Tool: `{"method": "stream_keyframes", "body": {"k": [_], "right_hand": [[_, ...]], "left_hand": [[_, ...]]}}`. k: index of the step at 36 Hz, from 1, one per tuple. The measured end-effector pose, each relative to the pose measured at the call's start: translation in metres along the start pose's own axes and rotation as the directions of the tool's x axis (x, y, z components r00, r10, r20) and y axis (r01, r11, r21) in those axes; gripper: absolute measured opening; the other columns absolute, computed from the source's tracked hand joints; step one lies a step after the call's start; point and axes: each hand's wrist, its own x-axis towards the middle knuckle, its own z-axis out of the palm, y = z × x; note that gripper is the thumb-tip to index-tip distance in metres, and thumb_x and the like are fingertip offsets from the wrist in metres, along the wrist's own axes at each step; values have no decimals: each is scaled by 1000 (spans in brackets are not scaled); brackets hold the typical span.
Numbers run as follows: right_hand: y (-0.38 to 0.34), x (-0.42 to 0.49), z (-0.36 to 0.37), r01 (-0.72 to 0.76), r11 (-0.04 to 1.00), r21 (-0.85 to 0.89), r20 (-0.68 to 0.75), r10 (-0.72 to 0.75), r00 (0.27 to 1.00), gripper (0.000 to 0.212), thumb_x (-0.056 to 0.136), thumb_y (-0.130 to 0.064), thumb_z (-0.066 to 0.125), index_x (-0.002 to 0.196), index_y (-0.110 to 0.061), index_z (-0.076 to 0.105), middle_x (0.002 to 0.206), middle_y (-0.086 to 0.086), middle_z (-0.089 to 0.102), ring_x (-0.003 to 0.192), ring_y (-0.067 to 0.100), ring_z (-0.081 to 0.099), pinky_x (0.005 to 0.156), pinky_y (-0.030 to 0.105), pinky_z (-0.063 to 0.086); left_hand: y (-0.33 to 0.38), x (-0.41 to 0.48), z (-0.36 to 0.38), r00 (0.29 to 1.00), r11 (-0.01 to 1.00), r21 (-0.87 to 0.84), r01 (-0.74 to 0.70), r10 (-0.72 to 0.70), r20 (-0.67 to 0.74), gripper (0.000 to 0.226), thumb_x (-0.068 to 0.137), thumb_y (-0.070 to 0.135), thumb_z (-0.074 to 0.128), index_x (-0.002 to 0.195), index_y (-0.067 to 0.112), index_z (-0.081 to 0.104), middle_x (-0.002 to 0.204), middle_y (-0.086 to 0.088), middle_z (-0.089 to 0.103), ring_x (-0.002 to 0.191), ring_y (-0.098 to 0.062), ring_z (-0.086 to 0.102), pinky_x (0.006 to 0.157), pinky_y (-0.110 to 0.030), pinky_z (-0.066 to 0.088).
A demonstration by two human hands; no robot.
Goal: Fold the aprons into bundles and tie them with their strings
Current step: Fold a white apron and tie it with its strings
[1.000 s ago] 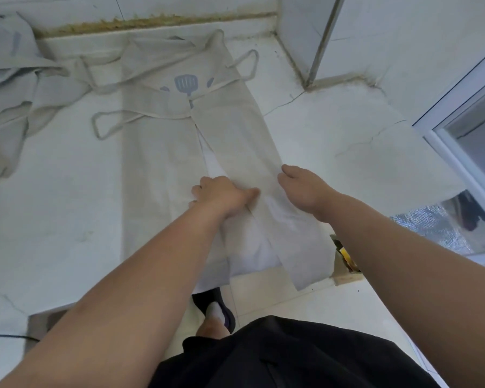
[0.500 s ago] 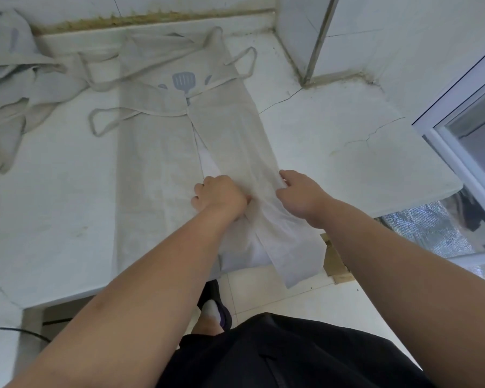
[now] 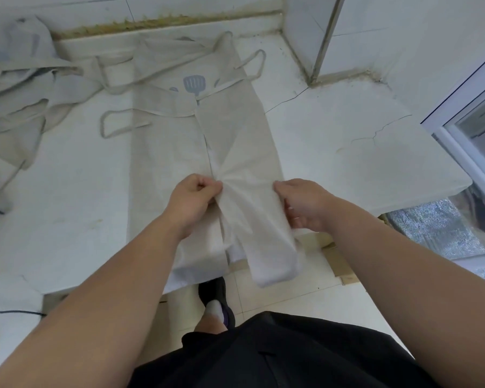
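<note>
White stone makes up the big table (image 3: 361, 141), which fills most of the view. Lying flat on it, from 12 o'clock down to 6 o'clock, is the long beige apron (image 3: 165, 169). Its near end hangs off the table edge. More aprons sit in a messy pile (image 3: 17, 88) at 10 o'clock.

The apron's right side is folded in as a long flap (image 3: 241, 141). The left hand (image 3: 192, 198) has its fingers curled tight and pinches the flap's edge on the 9 o'clock side, so the cloth bunches up there. The right hand (image 3: 303, 203) curls round the flap's other edge at 3 o'clock. The strings (image 3: 118, 124) lie loose in loops near the top, at 11 and 1 o'clock.

I think this is the step of folding the long sides in to make a thin strip. Next, the flap should be laid flat and smooth. Then the strip can be folded up toward 12 o'clock, with the strings kept free for tying.
</note>
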Motion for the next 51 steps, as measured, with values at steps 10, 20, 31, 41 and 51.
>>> {"method": "stream_keyframes", "body": {"k": [10,20,31,41,51], "right_hand": [[10,4,7,184,975,-122,-242,-209,948,20,89,-18,62,74,-10,52,77,9,55,73,25,52,60,33,43],[24,-11,0,214,914,-344,-39,-241,970,14,90,-9,57,78,-15,54,71,4,55,57,16,53,51,23,49],[28,-27,-2,169,967,-193,40,-164,986,32,91,-8,54,120,-20,54,88,0,55,93,20,56,83,37,54],[55,-31,5,26,995,-95,-137,-39,990,32,91,-12,55,63,-13,40,55,7,42,41,11,38,55,32,54],[43,-35,4,42,979,200,-54,-32,998,21,91,-2,53,76,-15,46,73,6,49,68,22,49,57,31,53]], "left_hand": [[-1,0,8,988,990,-16,-139,138,-77,31,86,-2,55,110,18,55,100,7,60,85,-7,59,72,-15,49],[4,-4,18,977,631,771,-89,207,-58,57,81,1,51,133,26,45,146,-8,19,125,-31,36,104,-36,32],[52,-4,71,724,9,752,-659,280,630,39,99,21,42,135,33,50,152,4,29,140,-22,14,105,-39,20],[35,4,66,705,103,725,-682,357,613,21,96,20,49,109,18,66,124,-2,47,119,-23,35,96,-39,39],[25,8,70,761,487,616,-619,566,317,19,93,4,50,103,3,66,118,-9,48,95,-13,48,81,-11,30]]}}
